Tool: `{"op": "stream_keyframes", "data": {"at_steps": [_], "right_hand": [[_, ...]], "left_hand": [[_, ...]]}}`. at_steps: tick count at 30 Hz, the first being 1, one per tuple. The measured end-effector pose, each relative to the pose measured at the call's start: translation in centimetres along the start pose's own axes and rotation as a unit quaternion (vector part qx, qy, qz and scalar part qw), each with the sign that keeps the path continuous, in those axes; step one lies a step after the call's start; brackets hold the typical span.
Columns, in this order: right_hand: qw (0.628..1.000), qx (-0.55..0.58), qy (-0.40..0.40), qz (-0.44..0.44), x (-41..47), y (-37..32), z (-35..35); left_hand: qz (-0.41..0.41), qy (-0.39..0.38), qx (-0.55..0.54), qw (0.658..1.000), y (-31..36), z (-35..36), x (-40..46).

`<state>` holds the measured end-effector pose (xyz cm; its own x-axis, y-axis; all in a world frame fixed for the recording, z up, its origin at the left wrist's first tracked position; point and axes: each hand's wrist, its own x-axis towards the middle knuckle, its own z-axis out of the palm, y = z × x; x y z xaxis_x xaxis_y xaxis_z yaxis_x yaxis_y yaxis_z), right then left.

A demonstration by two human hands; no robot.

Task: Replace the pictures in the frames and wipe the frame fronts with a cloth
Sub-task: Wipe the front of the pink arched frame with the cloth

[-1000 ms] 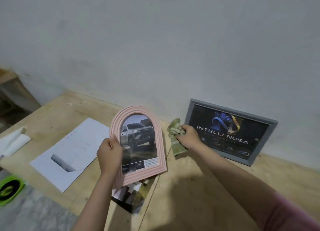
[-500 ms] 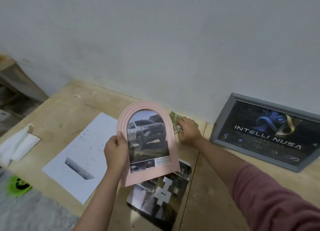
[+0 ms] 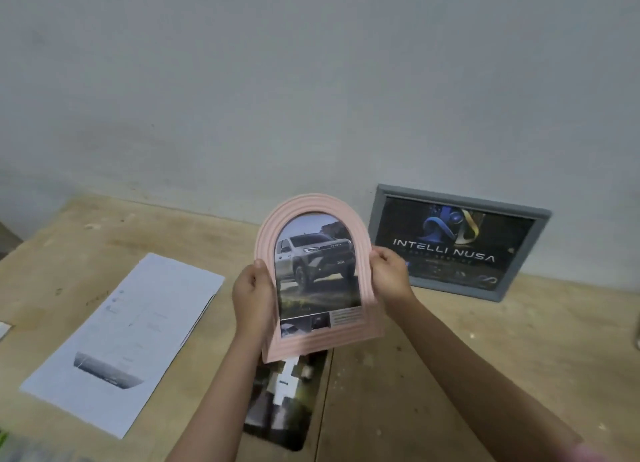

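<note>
A bare grey wall (image 3: 311, 80) backs your wooden worktop (image 3: 519, 357), and the grey frame (image 3: 381, 212) with its dark logo print leans against it at the far right. You hold the pink arched frame (image 3: 313, 205) upright above the worktop, between your hands: your left hand (image 3: 251, 297) grips its left edge, thumb on the front, and your right hand (image 3: 389, 274) curls round its right edge. A truck picture (image 3: 317, 271) sits inside. A dark print (image 3: 280, 406) lies flat just under the frame; a white sheet (image 3: 121, 340) lies to the left.

The cloth is out of view, so the front may go unwiped. Thumbs on the front could smudge it.

Half a second ago your right hand was back at the cloth; now it has come to the frame.
</note>
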<state>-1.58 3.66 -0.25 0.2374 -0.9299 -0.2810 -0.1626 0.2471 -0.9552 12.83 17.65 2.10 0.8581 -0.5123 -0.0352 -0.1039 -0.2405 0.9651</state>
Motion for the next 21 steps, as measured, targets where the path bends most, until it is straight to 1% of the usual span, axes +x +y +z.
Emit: {"op": "stream_keyframes", "data": {"at_steps": [3, 5, 7, 8, 10, 14, 16, 18, 21], "right_hand": [[1.0, 0.01, 0.03, 0.004, -0.8, 0.2, -4.6], [0.998, 0.044, 0.047, 0.002, -1.5, 0.0, -9.2], [0.995, 0.087, 0.057, 0.004, -2.2, -0.1, -13.6], [0.993, 0.103, 0.064, -0.001, -2.4, 0.1, -15.6], [0.988, 0.106, 0.108, -0.015, -2.8, 0.6, -20.8], [0.977, 0.083, 0.193, -0.03, -3.3, 1.6, -31.2], [0.973, 0.08, 0.215, -0.035, -3.2, 1.8, -35.3], [0.967, 0.084, 0.235, -0.044, -2.7, 1.8, -39.0], [0.968, 0.075, 0.237, -0.043, -1.2, 2.0, -43.1]], "left_hand": [[0.018, -0.06, -0.029, 0.998, 1.4, 3.1, -2.2], [0.029, -0.115, -0.032, 0.992, 3.0, 5.9, -4.2], [0.063, -0.153, -0.03, 0.986, 4.4, 8.7, -6.1], [0.081, -0.17, -0.021, 0.982, 4.8, 10.1, -7.0], [0.102, -0.214, 0.009, 0.971, 6.1, 14.0, -9.7], [0.104, -0.293, 0.077, 0.947, 7.4, 22.5, -15.1], [0.106, -0.311, 0.088, 0.94, 7.9, 26.2, -16.9], [0.121, -0.313, 0.094, 0.937, 8.5, 29.9, -18.8], [0.124, -0.31, 0.107, 0.936, 9.1, 34.5, -20.6]]}}
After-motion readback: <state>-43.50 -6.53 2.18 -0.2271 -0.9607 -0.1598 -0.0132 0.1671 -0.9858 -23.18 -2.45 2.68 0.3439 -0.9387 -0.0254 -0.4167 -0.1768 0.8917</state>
